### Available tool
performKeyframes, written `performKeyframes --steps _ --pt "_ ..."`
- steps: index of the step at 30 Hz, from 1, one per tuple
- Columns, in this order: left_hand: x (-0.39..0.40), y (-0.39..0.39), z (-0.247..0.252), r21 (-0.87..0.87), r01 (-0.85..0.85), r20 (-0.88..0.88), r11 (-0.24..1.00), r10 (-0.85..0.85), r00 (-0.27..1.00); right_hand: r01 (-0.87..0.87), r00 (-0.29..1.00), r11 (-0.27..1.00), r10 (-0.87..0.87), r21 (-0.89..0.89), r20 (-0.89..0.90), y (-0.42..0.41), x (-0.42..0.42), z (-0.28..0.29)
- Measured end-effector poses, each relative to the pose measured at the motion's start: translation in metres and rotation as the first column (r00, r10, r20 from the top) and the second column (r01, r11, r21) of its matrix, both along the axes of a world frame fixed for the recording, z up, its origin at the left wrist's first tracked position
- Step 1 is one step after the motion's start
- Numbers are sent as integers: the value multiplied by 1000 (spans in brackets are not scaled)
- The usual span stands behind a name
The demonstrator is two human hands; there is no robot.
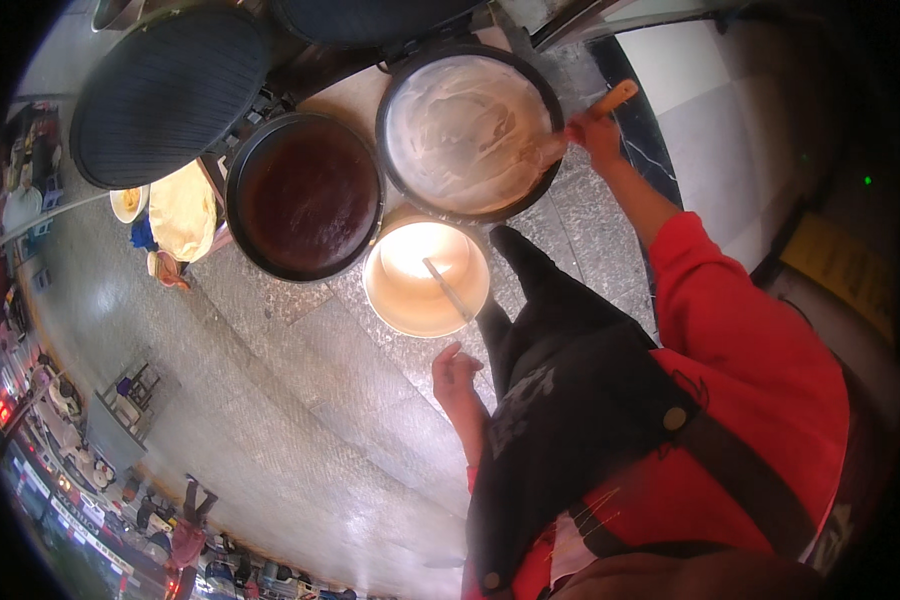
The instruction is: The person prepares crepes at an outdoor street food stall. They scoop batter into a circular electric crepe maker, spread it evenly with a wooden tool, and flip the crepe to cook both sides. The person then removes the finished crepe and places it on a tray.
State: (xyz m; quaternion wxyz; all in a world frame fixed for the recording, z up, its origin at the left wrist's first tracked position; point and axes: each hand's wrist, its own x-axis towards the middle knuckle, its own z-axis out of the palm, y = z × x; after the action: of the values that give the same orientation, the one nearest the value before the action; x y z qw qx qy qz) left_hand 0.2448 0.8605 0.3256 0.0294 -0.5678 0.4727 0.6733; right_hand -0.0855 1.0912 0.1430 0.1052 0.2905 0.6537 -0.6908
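My right hand [596, 139] grips a spreading tool [616, 97] by its orange-brown handle. The tool's far end is over the right edge of a round griddle [465, 135], hard to make out against the batter. White batter [450, 127] covers most of that griddle in a thin, streaky layer. My left hand [456, 371] holds nothing, its fingers loosely bent and somewhat apart. Just beyond it stands a pale bucket [375, 300], brightly lit inside. A long, thin handle [450, 292] leans against the bucket's rim.
Left of the batter is a second round griddle [307, 199], bare and dark brown, with its ribbed lid [169, 97] raised. A large yellowish flatbread [184, 214] lies beyond it, next to a white bowl [129, 204]. A person [189, 532] stands far off, near parked scooters.
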Motion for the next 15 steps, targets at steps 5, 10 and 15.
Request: performKeyframes --steps 5,10,15 --pt "-8 1 0 -1 16 -19 1000 -16 1000 -207 975 978 208 -17 82 -45 2 11" --pt "-14 -2 6 -11 7 28 1000 -7 1000 -336 929 941 339 -49 147 -75 26 -11" --pt "-17 -1 1 1 23 39 1000 -23 999 -262 957 952 234 157 173 -23 -30 -33"
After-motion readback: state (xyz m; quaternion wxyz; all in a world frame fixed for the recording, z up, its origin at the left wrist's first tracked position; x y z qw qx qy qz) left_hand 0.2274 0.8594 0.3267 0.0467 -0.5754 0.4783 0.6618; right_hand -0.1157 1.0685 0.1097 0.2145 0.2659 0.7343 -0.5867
